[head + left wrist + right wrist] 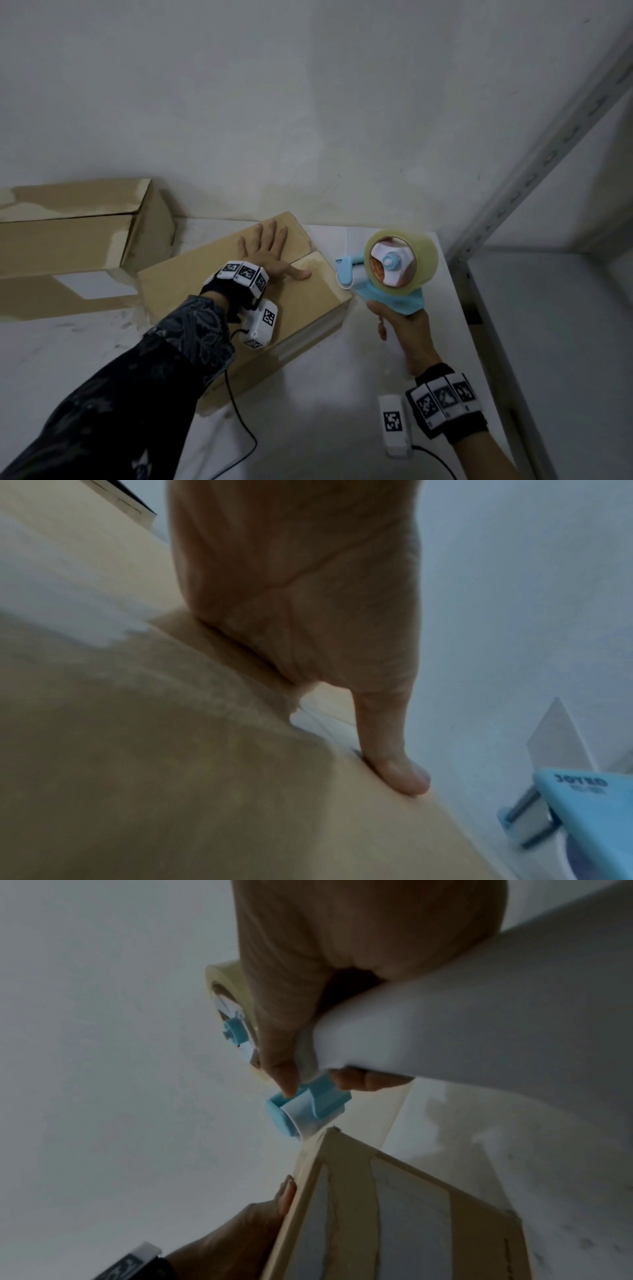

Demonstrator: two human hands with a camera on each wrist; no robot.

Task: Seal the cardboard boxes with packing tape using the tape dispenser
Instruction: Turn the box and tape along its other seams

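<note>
A closed cardboard box (301, 308) lies at an angle on the white table (342, 394). My left hand (267, 250) lies flat on its top with fingers spread and the thumb beside the flap seam; the wrist view shows the thumb (394, 764) pressed on the cardboard (171, 777). My right hand (404, 322) grips the handle of a light blue tape dispenser (387, 294) loaded with a clear tape roll (421, 253). The dispenser's roller end (304, 1118) sits right at the box's right end corner (329, 1131).
A second, longer cardboard box (68, 246) with a white label lies at the back left against the wall. A grey metal shelving post (534, 178) rises on the right beyond the table's edge. Wrist-camera cables trail across the table in front.
</note>
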